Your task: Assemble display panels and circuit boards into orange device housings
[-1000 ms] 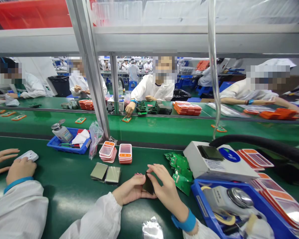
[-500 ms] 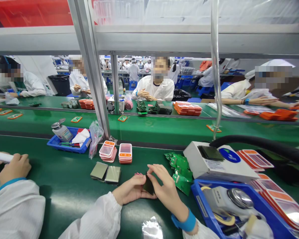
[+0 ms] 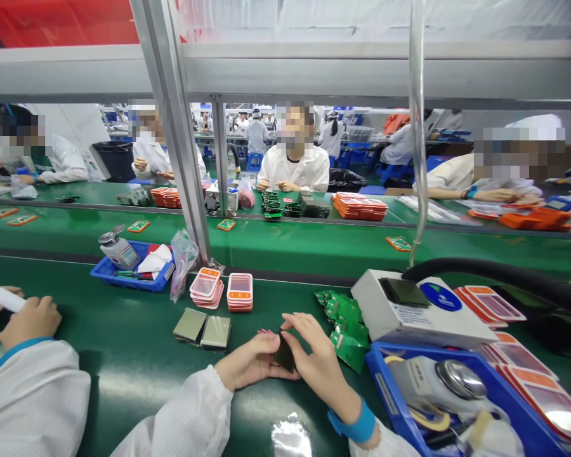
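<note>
Both hands pinch one dark panel [image 3: 284,351] between us, on edge over the green bench [image 3: 124,362]: left hand [image 3: 250,362] closed on its left side, right hand [image 3: 316,355] curled over top and right. Left of us, two grey panels [image 3: 202,330] lie flat; behind, pink stacks [image 3: 223,292]. Right: green boards [image 3: 347,324], white box [image 3: 419,311], blue tray [image 3: 385,381].

Green table [image 3: 124,362], blue tray [image 3: 105,271], dark panel [image 3: 284,353].
</note>
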Demonstrator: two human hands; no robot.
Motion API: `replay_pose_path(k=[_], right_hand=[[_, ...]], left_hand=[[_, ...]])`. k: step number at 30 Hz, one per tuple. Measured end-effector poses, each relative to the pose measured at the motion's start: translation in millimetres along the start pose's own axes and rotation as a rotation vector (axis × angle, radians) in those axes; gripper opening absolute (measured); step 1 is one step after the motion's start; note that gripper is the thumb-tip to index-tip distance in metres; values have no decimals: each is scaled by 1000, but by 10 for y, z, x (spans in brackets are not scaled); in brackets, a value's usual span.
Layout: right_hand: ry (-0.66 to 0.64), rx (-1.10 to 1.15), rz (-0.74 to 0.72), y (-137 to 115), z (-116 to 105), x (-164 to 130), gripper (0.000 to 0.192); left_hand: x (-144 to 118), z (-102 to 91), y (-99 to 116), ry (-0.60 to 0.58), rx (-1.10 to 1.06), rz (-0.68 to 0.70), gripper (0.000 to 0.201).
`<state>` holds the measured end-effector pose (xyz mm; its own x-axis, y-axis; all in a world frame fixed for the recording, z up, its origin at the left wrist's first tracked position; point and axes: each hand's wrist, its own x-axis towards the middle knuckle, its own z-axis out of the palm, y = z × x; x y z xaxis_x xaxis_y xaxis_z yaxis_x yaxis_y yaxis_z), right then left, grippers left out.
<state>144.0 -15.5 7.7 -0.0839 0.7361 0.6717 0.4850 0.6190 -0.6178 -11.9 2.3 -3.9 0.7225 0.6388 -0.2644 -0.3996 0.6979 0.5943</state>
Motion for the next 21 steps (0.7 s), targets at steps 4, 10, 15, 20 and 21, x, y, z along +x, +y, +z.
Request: replay_pose_path(k=[4,10,15,20,21], right_hand=[[-43,35,28,-10,-13,9,34],[-84,73,41,-17,-29,18,34],[-114,86,41,-31,-41,19,34],[-123,117,65,-41,-49,17,34],[-127,124,74,-40,-52,16,34]], left_hand=[[10,-22,-2,-11,6,-16,26],[6,-7,1,-39,18,-27,26],[-1,-3,-2,-59,20,-25,22],[4,-20,-2,-89,15,-22,21],[5,-22,-2,-99,13,-24,22]])
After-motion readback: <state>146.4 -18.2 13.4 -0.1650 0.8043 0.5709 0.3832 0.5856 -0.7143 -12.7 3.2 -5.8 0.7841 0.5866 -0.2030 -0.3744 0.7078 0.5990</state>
